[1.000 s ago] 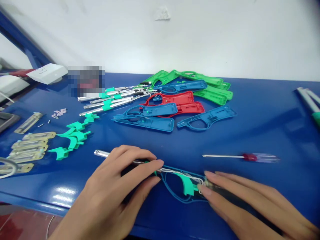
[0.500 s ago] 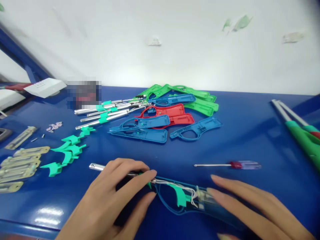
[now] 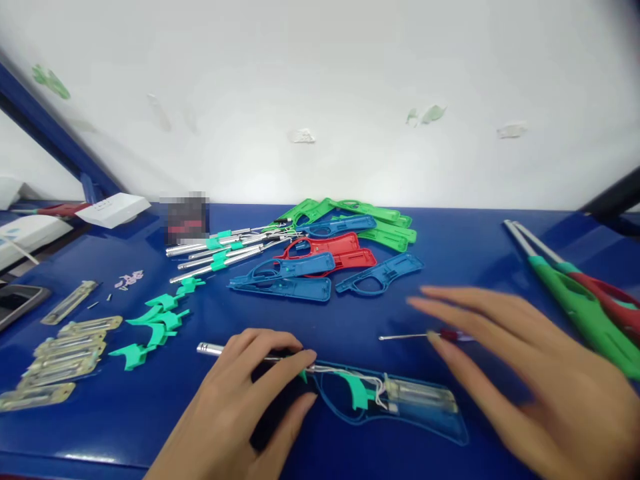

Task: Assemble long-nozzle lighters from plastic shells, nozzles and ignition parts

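In front of me lies a blue half-shell of a long gas lighter [image 3: 425, 427]. Fitted in it are a clear fuel tank [image 3: 423, 393], white wires [image 3: 357, 373] and a turquoise trigger [image 3: 359, 390]. My left hand [image 3: 250, 393] grips its front end, thumb and fingers around the base of the metal tube [image 3: 210, 349], partly hiding it. My right hand [image 3: 525, 373] hovers over a screwdriver [image 3: 405, 337], fingers spread, covering part of its red and clear handle. Whether a fingertip touches the screwdriver I cannot tell.
Behind lie blue [image 3: 383, 273], red [image 3: 345, 253] and green half-shells [image 3: 390, 230], with metal tubes [image 3: 240, 252] beside them. Turquoise triggers [image 3: 165, 317] and clear fuel tanks [image 3: 75, 353] sit at left. Assembled lighters [image 3: 575, 300] lie at right; a white wall stands behind.
My right hand has left the fuel tank end of the lighter and moved up and right over the screwdriver. My left hand keeps its grip. The camera view has shifted.
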A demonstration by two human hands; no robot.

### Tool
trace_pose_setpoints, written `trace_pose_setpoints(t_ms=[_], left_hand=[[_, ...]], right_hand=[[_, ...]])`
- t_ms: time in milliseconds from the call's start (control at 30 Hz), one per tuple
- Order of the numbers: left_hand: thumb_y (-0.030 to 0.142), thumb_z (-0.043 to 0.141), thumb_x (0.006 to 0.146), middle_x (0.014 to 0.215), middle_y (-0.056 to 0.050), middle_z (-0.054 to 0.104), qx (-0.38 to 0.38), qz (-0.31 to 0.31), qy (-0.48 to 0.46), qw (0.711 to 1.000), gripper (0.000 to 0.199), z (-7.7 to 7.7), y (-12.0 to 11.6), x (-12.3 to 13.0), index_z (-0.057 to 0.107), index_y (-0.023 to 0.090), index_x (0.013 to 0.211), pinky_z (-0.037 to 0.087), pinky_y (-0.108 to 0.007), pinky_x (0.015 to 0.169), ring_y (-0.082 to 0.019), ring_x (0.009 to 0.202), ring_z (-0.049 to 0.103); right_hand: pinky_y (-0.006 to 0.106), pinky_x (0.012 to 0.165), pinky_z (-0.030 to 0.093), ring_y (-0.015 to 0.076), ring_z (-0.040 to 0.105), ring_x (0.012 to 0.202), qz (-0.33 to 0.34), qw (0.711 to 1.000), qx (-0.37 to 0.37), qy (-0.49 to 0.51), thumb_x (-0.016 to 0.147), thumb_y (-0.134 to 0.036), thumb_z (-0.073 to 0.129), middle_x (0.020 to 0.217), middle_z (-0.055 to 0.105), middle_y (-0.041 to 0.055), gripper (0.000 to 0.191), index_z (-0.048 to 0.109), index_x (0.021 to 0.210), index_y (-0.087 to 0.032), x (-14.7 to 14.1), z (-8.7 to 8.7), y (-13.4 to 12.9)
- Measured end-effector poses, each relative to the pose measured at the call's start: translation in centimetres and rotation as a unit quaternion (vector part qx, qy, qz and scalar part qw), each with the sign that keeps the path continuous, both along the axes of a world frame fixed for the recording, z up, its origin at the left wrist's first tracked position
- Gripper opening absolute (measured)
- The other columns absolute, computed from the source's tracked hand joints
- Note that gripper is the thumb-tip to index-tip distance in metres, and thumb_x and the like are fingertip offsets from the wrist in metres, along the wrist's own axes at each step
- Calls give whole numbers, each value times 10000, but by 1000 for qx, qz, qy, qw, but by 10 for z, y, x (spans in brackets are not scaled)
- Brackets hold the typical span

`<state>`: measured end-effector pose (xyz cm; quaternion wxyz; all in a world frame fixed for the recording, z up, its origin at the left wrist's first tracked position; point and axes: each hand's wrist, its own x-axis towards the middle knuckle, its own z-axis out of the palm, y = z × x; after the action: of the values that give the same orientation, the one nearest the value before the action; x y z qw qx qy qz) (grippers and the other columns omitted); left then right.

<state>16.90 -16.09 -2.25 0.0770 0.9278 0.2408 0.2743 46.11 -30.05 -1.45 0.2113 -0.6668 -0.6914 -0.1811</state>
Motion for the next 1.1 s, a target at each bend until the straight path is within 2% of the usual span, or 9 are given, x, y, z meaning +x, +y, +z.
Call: trace_pose_setpoints(t_ms=[67,133,200,300,567,767,900,967,1100], left_hand=[[210,643,1033,1201,-39,735,-16,-18,-5,1000,274,-1,2,1,684,307,1287,627,-397,969,-226,1098,718],[188,638,1042,1177,-33,729,-22,-31,-10,999,255,-3,4,1,676,298,1268,613,-372,944,-211,1065,707],[172,640,1043,1170,-32,719,-25,-36,-11,999,242,-5,6,1,672,290,1251,600,-364,927,-208,1051,692],[170,648,1046,1184,-29,701,-37,-35,-8,999,214,-7,8,0,672,288,1223,591,-348,909,-208,1069,667],[197,648,1052,1182,-8,698,-25,-29,-2,999,194,-8,8,1,661,293,1220,579,-322,926,-194,1083,652],[195,637,1055,1168,-29,703,-34,-29,-9,999,176,-4,7,2,675,281,1203,583,-328,904,-198,1047,663],[175,630,1063,1188,-31,699,-36,-29,-11,999,208,-5,6,2,662,284,1236,561,-333,908,-199,1071,652],[169,624,1067,1212,-31,689,-38,-28,-9,999,226,-5,6,2,653,283,1260,547,-329,926,-196,1098,639],[193,633,1066,1219,-29,682,-29,-25,-6,999,235,-6,4,0,647,275,1285,536,-313,937,-187,1096,636]], right_hand=[[515,1049,608,296,690,1264,22,998,-43,-43,1113,-346,461,1431,689,99,440,587,1513,-212,21,15,24],[560,1071,599,330,683,1295,61,991,-82,-80,1109,-298,431,1422,704,117,425,644,1458,-182,38,22,47],[567,1006,627,340,721,1210,81,985,-111,-101,1105,-288,451,1367,728,149,417,656,1434,-135,48,22,62],[538,952,634,316,745,1113,96,980,-131,-114,1120,-255,420,1260,760,150,370,697,1335,-135,53,18,72],[440,871,614,251,763,974,109,984,-115,-87,1166,-416,372,1113,766,95,397,700,1190,-195,60,18,60],[425,874,637,265,787,1036,64,993,-87,-41,1146,-525,410,1207,779,61,382,663,1222,-249,61,25,52],[314,665,611,217,808,843,7,997,-73,-2,1142,-449,461,1096,818,27,270,637,1251,-276,54,34,41],[262,579,567,200,811,840,-8,997,-73,25,1136,-466,475,1112,822,22,263,648,1227,-291,51,36,34],[237,700,598,208,798,961,-49,994,-55,83,1106,-538,492,1153,804,18,334,650,1288,-307,47,31,20]])
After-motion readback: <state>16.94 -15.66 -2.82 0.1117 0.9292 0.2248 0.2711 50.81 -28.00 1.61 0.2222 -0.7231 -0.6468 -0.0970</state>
